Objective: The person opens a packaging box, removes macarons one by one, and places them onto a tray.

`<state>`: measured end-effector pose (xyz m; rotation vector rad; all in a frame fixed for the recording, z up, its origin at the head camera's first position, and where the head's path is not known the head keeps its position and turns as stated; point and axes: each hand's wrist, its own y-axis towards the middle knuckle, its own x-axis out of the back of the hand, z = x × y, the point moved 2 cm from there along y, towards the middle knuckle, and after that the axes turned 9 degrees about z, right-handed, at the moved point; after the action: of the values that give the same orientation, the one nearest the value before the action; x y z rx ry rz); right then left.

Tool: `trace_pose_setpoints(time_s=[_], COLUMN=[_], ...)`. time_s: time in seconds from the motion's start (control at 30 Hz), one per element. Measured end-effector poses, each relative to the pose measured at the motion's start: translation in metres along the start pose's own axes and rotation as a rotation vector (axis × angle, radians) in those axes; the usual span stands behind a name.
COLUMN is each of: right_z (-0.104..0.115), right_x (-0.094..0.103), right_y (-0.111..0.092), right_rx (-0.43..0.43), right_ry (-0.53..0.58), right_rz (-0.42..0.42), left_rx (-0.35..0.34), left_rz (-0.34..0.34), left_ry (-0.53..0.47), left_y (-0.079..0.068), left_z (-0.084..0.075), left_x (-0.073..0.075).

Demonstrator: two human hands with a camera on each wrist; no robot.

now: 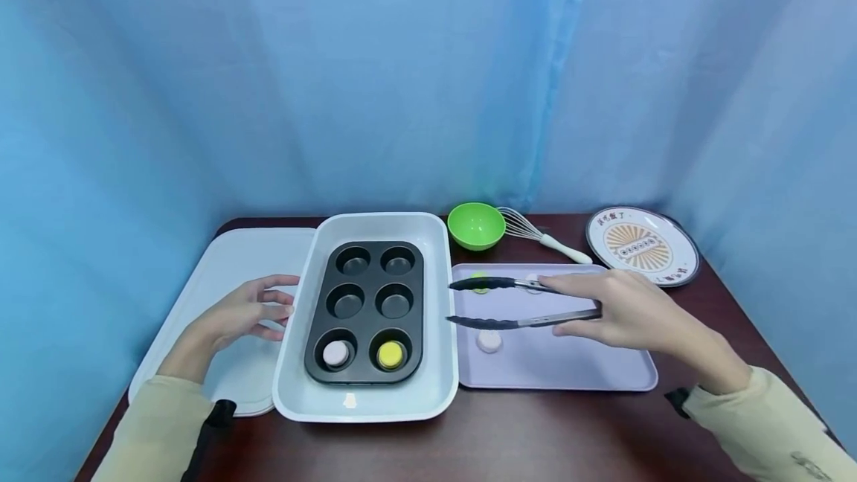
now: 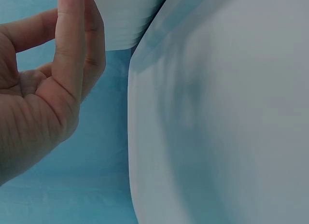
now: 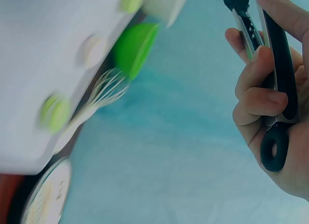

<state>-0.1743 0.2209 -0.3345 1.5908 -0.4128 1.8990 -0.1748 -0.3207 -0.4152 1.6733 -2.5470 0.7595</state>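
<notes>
My right hand (image 1: 619, 307) grips black-and-silver tongs (image 1: 535, 320), their arms spread and black tips pointing left above the tray's left edge. No piece sits between the tips. My left hand (image 1: 244, 311) is beside the left wall of a white basin (image 1: 364, 407), fingers loosely bent; the left wrist view shows them apart from the rim. Inside the basin lies a dark muffin tin (image 1: 364, 352). Its front cups hold a pale pink macaron-like piece (image 1: 335, 353) and a yellow one (image 1: 390, 355). On the lilac tray (image 1: 562, 370) are white (image 1: 489, 341) and green (image 3: 55, 113) pieces.
A white board (image 1: 194, 303) lies under the left hand, next to the basin. Behind the tray stand a green bowl (image 1: 477, 227) and a whisk (image 1: 545, 238). A patterned plate (image 1: 643, 246) is at the back right. Blue curtains (image 1: 402, 80) surround the table.
</notes>
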Motion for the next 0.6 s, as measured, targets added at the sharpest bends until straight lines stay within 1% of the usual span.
trace_pose_setpoints(time_s=[0.13,0.3,0.47,0.6], right_z=[0.022,0.057,0.091,0.107], right_x=[0.000,-0.010,-0.030,-0.047], right_y=[0.035,0.077,0.110,0.133], right_rx=[0.090,0.173,0.170,0.144], right_ry=[-0.029,-0.034,-0.074,-0.128], right_rz=[-0.012,0.065,0.170,0.238], left_rx=[0.002,0.011,0.013,0.008], left_rz=[-0.005,-0.005,-0.010,-0.006], left_ry=[0.002,0.004,-0.005,-0.003], left_y=[-0.001,0.000,0.001,0.000], left_z=[-0.001,0.000,0.005,0.005], left_x=[0.002,0.002,0.000,0.000])
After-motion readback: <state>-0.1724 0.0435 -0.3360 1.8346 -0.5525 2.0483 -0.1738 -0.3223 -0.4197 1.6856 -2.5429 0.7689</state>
